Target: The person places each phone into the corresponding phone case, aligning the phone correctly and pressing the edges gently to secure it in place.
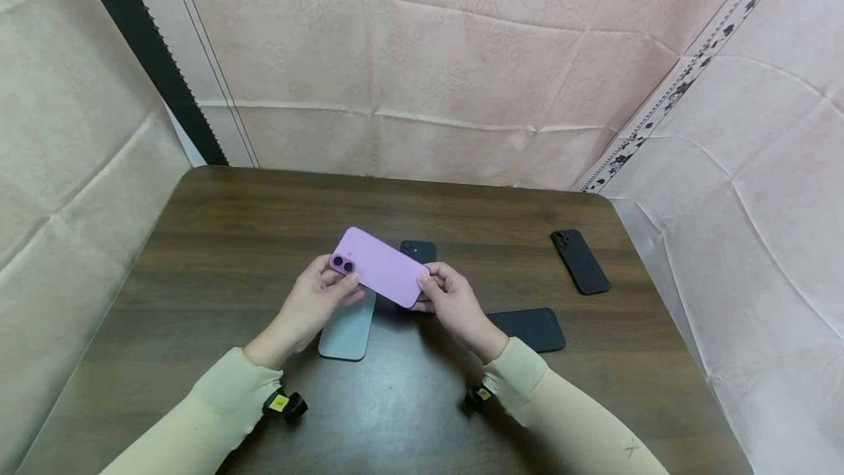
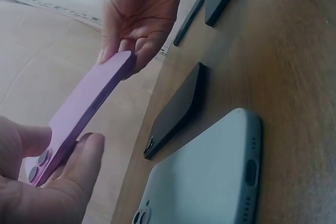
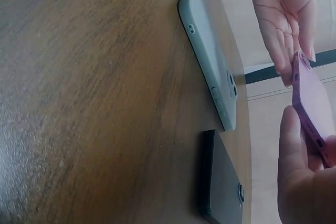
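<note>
Soft light fills the head view — pale glare on the worktop (image 1: 395,402) midway between its left and right edges, blurry shadow beneath the right hand (image 1: 456,304). Both wrist views look dimmer, hazier.

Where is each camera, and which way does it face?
Head: head-worn, looks forward and down at the table; left hand, right hand, sleeves show.
Left wrist: on that wrist, facing the purple phone; both hands show.
Right wrist: on that wrist, facing table and purple phone; both hands show.
Wrist views share the green phone.
</note>
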{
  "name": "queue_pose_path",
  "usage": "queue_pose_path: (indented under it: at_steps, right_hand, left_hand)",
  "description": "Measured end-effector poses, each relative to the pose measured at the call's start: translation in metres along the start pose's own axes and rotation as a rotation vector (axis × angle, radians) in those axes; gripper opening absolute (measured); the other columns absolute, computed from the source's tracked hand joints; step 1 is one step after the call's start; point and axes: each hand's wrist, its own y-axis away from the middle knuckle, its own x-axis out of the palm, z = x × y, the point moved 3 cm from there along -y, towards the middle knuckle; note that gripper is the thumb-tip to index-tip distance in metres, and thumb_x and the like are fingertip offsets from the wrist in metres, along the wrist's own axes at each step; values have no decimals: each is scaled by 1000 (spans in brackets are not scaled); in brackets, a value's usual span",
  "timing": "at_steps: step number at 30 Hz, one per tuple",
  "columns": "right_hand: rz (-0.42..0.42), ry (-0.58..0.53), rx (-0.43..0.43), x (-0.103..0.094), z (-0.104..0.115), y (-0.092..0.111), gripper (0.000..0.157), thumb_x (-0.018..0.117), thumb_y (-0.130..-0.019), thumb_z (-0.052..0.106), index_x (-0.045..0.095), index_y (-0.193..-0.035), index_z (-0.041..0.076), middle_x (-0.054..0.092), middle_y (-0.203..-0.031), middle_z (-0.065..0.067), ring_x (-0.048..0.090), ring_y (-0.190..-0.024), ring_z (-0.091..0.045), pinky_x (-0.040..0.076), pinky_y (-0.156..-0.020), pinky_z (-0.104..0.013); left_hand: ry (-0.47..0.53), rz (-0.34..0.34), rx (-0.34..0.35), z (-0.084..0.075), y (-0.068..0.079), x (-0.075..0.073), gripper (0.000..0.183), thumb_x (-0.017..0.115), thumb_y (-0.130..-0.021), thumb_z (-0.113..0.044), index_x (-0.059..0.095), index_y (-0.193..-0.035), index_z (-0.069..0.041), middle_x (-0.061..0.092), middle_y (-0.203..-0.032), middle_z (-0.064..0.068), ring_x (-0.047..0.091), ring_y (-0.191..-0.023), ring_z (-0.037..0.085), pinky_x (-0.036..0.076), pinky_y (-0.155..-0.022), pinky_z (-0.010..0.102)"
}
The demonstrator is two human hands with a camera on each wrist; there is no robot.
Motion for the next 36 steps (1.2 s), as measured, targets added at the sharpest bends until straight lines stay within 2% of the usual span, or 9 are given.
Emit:
queue_pose_path:
  at_steps: [9,13,20,27,36]
  right_hand:
    - [83,41,-13,3,-2,3,22,59,-98,16,50,-106,-3,67,-111,-18,66,-95,-30,55,-80,-46]
    - [139,59,14,5,-3,3,24,61,-97,19,50,-105,-1,66,-113,-16,66,-97,-30,52,-83,-51]
    - [215,85,58,9,-5,6,26,63,-96,19,51,-105,-2,66,-113,-17,67,-96,-29,51,-85,-50]
    - [236,105,64,9,-5,6,27,63,-96,20,54,-109,-1,67,-109,-16,68,-92,-29,51,-86,-51]
    - [182,204,11,3,-6,4,25,63,-96,23,59,-116,7,67,-105,-11,66,-92,-26,56,-80,-39]
  left_hand:
    - [40,-56,71,1,0,0,39,57,-97,-4,37,-129,4,57,-125,25,62,-110,27,52,-85,35]
    - [27,-73,88,0,1,1,41,57,-98,-7,37,-132,3,55,-129,24,61,-111,27,52,-85,33]
    - [-19,-104,100,-1,1,-1,42,58,-98,-13,38,-133,-1,56,-130,19,62,-108,25,53,-83,33]
    - [-54,-123,121,-1,0,-1,39,58,-98,-14,40,-132,-3,57,-130,16,63,-104,22,55,-81,32]
    - [-152,-122,106,-1,-1,-2,35,59,-98,-17,46,-128,-4,63,-119,15,64,-94,23,56,-77,32]
